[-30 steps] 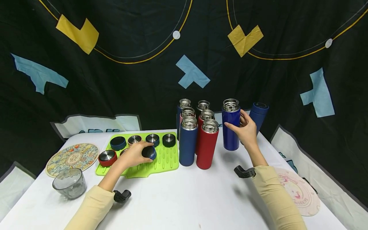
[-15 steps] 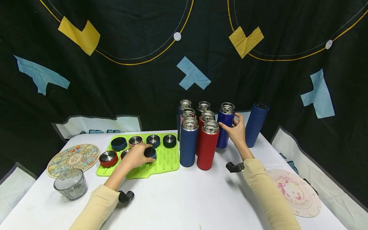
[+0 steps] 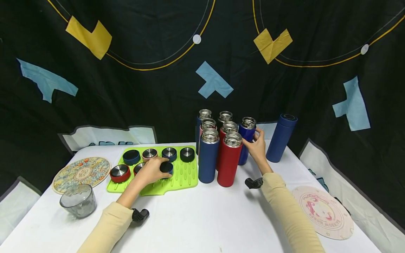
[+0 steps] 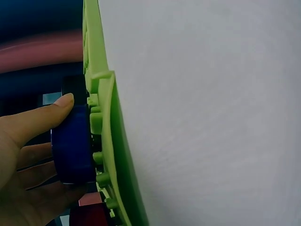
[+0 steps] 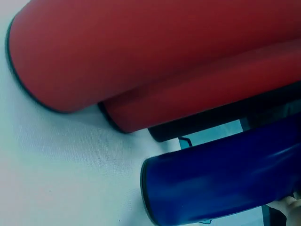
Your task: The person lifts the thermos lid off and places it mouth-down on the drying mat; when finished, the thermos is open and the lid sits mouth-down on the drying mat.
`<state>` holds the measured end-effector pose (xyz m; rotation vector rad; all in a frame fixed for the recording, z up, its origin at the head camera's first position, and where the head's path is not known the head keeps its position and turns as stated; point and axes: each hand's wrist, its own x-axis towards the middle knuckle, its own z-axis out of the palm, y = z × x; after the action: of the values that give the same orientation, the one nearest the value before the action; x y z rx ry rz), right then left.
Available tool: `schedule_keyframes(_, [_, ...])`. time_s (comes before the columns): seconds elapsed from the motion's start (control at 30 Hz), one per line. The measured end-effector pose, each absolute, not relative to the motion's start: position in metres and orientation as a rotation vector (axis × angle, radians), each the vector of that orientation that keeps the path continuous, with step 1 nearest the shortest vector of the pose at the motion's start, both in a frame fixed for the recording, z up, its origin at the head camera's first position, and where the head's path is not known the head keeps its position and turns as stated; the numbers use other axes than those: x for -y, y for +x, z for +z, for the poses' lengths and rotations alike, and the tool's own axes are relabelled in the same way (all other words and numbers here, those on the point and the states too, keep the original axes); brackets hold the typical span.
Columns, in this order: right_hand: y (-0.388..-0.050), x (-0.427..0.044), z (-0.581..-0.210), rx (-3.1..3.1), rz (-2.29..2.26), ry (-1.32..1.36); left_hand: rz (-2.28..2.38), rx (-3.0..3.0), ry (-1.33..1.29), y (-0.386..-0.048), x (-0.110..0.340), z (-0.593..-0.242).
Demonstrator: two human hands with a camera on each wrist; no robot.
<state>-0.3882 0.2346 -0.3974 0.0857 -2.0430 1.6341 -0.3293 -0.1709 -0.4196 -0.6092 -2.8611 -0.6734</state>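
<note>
My left hand (image 3: 151, 172) grips a blue bottle lid (image 3: 166, 168) between thumb and fingers, low over the green drying mat (image 3: 186, 177). In the left wrist view the blue lid (image 4: 73, 146) sits against the mat's pegs. My right hand (image 3: 257, 149) holds a lidless, glossy blue thermos bottle (image 3: 246, 135) upright, behind and right of the front red bottle (image 3: 229, 163). In the right wrist view the blue bottle (image 5: 221, 174) is beside the red bottles; only a little of the hand shows. Whether its base touches the table cannot be told.
Several open bottles stand grouped at centre, a dark blue one (image 3: 207, 161) in front. Other lids, including a red one (image 3: 120, 173), lie on the mat. A capped navy bottle (image 3: 281, 138) stands right. A glass bowl (image 3: 79, 201) and round placemats (image 3: 322, 212) lie towards the sides.
My right hand has brought the glossy blue bottle left and down, close to the grouped bottles and away from the capped navy one. The left hand stays at the blue lid.
</note>
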Motion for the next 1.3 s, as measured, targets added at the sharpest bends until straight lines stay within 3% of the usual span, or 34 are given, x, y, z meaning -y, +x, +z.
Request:
schedule_keyframes(0.37, [-0.383,-0.235,-0.401,2.045,1.604,0.133,-0.707,2.859,-0.610,-0.322,0.175,-0.410])
schedule_keyframes(0.73, [-0.363,-0.241,-0.393,2.160,1.415,0.097,-0.721,2.684,-0.723,-0.287,0.191,-0.408])
schedule_keyframes(1.07, [-0.326,-0.274,-0.383,1.944,1.365,0.008,-0.683,2.728,-0.814,-0.257,0.208,-0.401])
schedule_keyframes(1.3, [-0.318,-0.306,-0.382,1.872,1.342,-0.102,-0.695,2.815,-0.884,-0.248,0.218,-0.407])
